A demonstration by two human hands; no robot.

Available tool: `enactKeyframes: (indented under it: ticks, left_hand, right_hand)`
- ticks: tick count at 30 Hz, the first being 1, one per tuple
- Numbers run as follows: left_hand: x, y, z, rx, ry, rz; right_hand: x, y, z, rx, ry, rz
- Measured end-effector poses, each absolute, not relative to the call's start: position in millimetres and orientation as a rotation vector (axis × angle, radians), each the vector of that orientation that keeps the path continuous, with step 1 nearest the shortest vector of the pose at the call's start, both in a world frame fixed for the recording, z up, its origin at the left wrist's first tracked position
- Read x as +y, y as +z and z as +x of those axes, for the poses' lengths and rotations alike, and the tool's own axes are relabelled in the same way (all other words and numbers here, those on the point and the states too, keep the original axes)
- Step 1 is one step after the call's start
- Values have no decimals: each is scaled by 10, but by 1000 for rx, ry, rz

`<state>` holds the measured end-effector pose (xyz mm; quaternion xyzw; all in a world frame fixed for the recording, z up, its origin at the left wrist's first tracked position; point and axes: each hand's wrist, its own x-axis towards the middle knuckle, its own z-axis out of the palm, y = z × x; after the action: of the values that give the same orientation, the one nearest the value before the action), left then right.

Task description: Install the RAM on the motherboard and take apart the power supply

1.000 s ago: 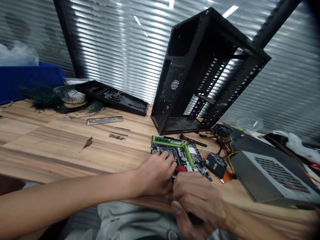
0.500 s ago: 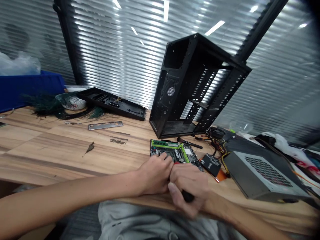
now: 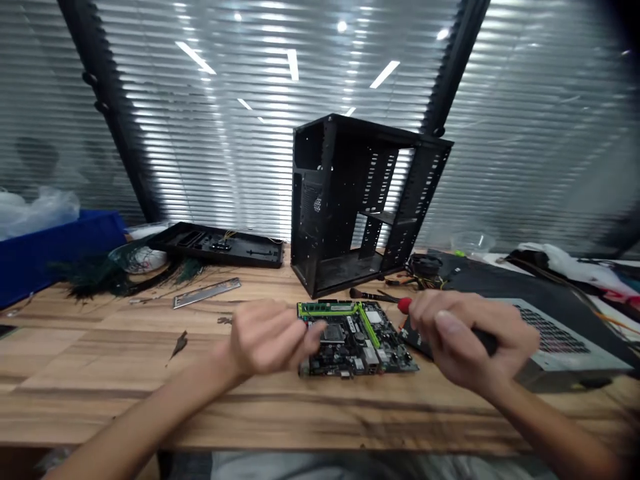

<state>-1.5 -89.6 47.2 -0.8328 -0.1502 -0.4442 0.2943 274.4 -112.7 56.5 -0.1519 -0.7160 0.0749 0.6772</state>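
Observation:
My right hand [image 3: 473,333] is wrapped round a screwdriver with a black handle and a red front end [image 3: 404,305]; its shaft does not show. The hand is raised over the right side of the bench, in front of the grey power supply. My left hand [image 3: 273,337], slightly blurred, is closed with curled fingers at the left edge of the motherboard. Anything inside that hand is hidden. Lying flat on the bench between both hands is the motherboard [image 3: 350,363], with green-yellow slots and a green memory stick [image 3: 320,307] at its far side.
A black computer case [image 3: 325,267] stands behind the motherboard, with a black brush [image 3: 373,295] in front of it. To the right lies the power supply [image 3: 565,380]. A black front panel [image 3: 255,253], metal strip [image 3: 207,292] and blue bin [image 3: 50,250] are on the left.
My hands, together in front of the motherboard before, have moved apart: the left to the left, the right up and rightward with the screwdriver. The view has levelled, uncovering more of the motherboard.

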Motion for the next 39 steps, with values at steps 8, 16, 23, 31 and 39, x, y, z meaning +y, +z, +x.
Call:
enactKeyframes:
  ticks: [8, 16, 23, 31, 39]
  left_hand:
    - [-374, 576, 182, -1473, -1850, -2852]
    - [-145, 76, 31, -1522, -1093, -2530]
    - [-61, -56, -29, -1427, -606, -2489]
    - [-21, 31, 43, -2134, -1283, -2855]
    - [18, 137, -63, -2740, -1664, -3031]
  right_hand:
    - [-642, 676, 2761, -1160, 563, -327]
    - [-389, 400, 2921, -745, 1046, -456]
    - [-310, 399, 2951, -616, 1136, -506]
    - [-257, 401, 2985, -584, 1141, -514]
    - [-211, 365, 3022, -623, 1141, -517]
